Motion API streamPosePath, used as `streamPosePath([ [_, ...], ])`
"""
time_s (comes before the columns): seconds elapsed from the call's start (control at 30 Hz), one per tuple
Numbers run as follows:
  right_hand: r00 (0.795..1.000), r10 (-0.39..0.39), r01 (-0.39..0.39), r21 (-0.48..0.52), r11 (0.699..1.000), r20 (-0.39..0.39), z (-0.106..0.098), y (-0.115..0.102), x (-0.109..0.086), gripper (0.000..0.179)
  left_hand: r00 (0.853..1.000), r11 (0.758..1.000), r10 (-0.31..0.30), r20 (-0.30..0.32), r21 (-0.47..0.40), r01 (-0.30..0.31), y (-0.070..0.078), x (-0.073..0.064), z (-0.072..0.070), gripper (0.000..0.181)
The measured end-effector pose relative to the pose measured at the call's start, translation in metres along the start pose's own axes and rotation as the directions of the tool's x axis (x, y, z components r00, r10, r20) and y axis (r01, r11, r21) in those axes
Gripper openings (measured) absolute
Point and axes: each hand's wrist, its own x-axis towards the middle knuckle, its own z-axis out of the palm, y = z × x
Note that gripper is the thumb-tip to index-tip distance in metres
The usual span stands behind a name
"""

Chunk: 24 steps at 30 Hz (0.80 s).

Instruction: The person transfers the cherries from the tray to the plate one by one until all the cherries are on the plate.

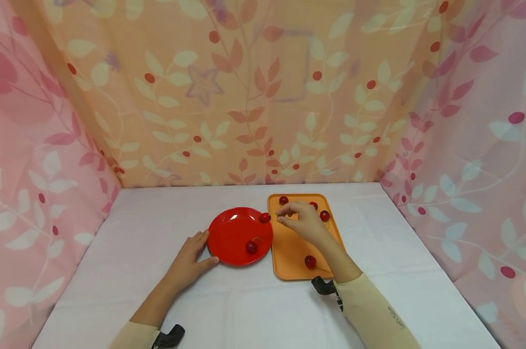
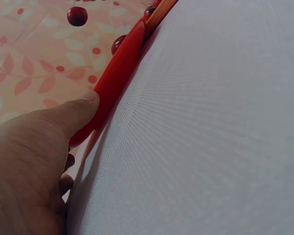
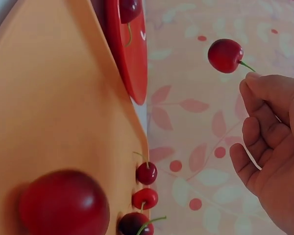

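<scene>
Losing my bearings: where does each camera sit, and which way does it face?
Head: head-worn, facing forward and down at the red plate and orange tray; left hand, right hand and sleeved forearms show.
Left wrist: on that wrist, looking toward the plate's edge; left hand shows.
Right wrist: likewise, looking across the tray; right hand shows, pinching a cherry's stem.
Both wrist views share plate and tray.

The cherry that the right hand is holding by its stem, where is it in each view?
Head: the cherry is about mid-width, below centre, just left of the right hand.
Left wrist: the cherry is near the top edge, left of centre.
Right wrist: the cherry is upper right.
Shared landmark: the red plate, visible in all three.
</scene>
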Motion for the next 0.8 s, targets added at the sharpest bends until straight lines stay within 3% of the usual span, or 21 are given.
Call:
streamPosePath([
  [0.47, 0.99, -0.034, 0.031, 0.026, 0.999, 0.139, 0.03, -0.014, 0.021, 0.007, 1.0, 1.0, -0.012, 0.008, -0.017, 0.012, 0.0, -0.002, -0.001, 0.094],
  [0.8, 0.948, -0.017, 0.015, 0.008, 1.0, 0.316, 0.043, -0.016, 0.031, 0.009, 1.0, 1.0, -0.015, 0.003, 0.009, 0.015, 0.002, 0.0, -0.001, 0.092],
])
